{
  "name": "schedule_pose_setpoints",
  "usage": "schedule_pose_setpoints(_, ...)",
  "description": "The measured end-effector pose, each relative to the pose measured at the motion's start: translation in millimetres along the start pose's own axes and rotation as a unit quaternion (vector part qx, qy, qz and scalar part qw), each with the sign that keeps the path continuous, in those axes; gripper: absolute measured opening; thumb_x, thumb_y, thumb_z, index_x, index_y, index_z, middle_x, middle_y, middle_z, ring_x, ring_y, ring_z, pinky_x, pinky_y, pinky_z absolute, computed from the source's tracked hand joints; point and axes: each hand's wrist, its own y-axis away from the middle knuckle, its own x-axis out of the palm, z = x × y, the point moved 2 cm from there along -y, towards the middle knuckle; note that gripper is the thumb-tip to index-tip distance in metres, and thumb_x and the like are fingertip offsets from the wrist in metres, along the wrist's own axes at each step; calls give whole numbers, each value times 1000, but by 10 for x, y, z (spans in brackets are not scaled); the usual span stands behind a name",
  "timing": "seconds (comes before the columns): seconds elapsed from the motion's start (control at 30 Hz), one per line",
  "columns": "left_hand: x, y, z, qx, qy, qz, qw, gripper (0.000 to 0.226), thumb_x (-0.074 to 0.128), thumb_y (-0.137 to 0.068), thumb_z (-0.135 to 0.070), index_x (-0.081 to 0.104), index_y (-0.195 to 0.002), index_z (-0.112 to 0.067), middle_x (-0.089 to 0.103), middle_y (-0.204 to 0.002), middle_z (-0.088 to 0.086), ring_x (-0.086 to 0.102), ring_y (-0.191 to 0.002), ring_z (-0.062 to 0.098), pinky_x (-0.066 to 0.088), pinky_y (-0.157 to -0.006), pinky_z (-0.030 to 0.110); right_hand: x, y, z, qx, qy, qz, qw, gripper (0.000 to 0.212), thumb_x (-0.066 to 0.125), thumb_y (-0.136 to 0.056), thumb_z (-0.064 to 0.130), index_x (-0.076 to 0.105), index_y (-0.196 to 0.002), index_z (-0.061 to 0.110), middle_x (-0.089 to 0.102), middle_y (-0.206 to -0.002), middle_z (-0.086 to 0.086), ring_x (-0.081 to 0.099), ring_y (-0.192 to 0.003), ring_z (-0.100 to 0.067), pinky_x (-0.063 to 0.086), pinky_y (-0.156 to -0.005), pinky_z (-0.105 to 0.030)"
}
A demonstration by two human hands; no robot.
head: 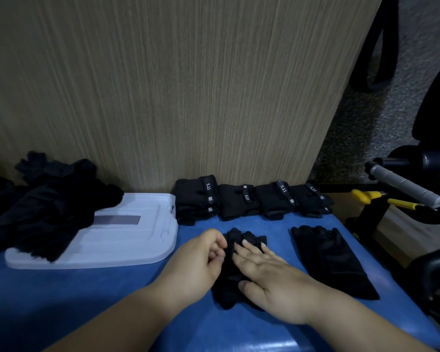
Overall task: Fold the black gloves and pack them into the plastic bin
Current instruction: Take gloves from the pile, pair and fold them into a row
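Head view, read left to right.

1. At the left edge of the desk (pixel 61 301) I see the unfolded pile (pixel 48 199) of black gloves, draped partly over the white lid (pixel 137 240). Hazard: the pile overhangs the lid's near-left corner, so pulling on the lid would probably spill gloves. I see no bin body, only this lid, so I cannot confirm any packing from here.

2. Along the back edge, against the wood panel (pixel 163 85), the folded row (pixel 252 199) sits with its bundles touching side by side. Hazard: a forward reach could knock a bundle open.

3. Toward the front edge, near the middle, the left hand (pixel 196 262) has its fingers curled and appears to pinch the left edge of the working glove (pixel 226 283) near its finger end. The right hand (pixel 267 270) lies flat with its fingers straight and spread, pressing the glove's right half onto the desk. The glove lies under and between both hands.
   - Hazard: the glove's fingertips look bunched at the far end. Folding over them would probably give a lumpy bundle that springs open.
   - Hazard: if the flat hand lifts too soon, the pinched edge may drag the whole glove instead of folding it.

4. Just right of the right hand lies the flat glove (pixel 328 260), apart from the working glove. Hazard: an outward sweep of the wrist could push it toward the desk's right edge.
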Motion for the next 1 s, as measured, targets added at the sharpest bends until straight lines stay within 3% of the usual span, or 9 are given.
schedule_pose_setpoints(0.2, 71, 27, 6, 64, -81, -6, 995, 22, 59, -90, -21, 62, -108, -33, 53, -106, -23, 46, -103, -5, 34, -90, 5, -19, 21, -64, 10, -2, -23, 1000, 64, 30, -99, 51, 5, -154, 27, -8, -160, 13, -19, -141, 4, -13, -115, -21)
schedule_pose_setpoints(0.33, 114, 27, -8, 94, -128, 10, 987, 26, 54, -93, -24, 62, -117, -32, 53, -122, -25, 38, -116, -5, 18, -92, -4, -76, 46, -113, 17, 3, -66, 998, 90, 18, -78, 76, 17, -153, 26, 0, -160, 13, -13, -143, 4, -7, -115, -17)
schedule_pose_setpoints(0.4, 130, 24, -21, 100, -141, 15, 985, 29, 51, -95, -27, 59, -122, -34, 51, -126, -26, 36, -119, -6, 19, -96, -1, -151, 92, -130, 32, -2, -94, 995, 84, 26, -82, 72, 22, -152, 26, 8, -159, 15, -5, -144, 4, -2, -114, -13)
schedule_pose_setpoints(0.5, 163, 30, -47, 99, -159, 36, 982, 32, 45, -98, -35, 52, -129, -39, 46, -134, -29, 32, -123, -5, 26, -106, 18, -276, 189, -162, 56, 13, -163, 985, 75, 27, -85, 68, 36, -147, 26, 31, -153, 13, 18, -142, -1, 5, -107, -5)
schedule_pose_setpoints(0.6, 184, 53, -82, 92, -176, 55, 978, 35, 38, -100, -40, 43, -135, -43, 37, -140, -32, 25, -127, -7, 17, -104, 19, -383, 283, -315, 113, 23, -254, 960, 39, 49, -96, 40, 56, -132, 27, 58, -130, 6, 44, -125, -14, 31, -103, -19)
schedule_pose_setpoints(0.7, 202, 77, -120, 88, -186, 66, 976, 39, 31, -100, -46, 36, -139, -44, 29, -146, -31, 18, -131, -6, 10, -102, 19, -485, 407, -533, 213, 0, -315, 925, 26, 55, -92, 28, 66, -115, 26, 66, -114, 3, 55, -112, -18, 42, -95, -27)
schedule_pose_setpoints(0.83, 266, 103, -151, 71, -207, 93, 971, 49, 27, -98, -55, 24, -146, -43, 16, -153, -28, 8, -138, -1, 2, -107, 23, -587, 610, -802, 343, -52, -280, 895, 27, 54, -92, 32, 63, -116, 25, 60, -117, -5, 58, -108, -27, 48, -89, -36)
schedule_pose_setpoints(1.0, 325, 123, -201, 50, -236, 94, 966, 53, 21, -98, -58, 18, -148, -42, 11, -156, -26, 5, -141, 6, 4, -113, 32, -528, 730, -1022, 466, -65, -136, 872, 63, 55, -86, 58, 45, -133, 17, 49, -130, -11, 51, -117, -33, 48, -89, -40)
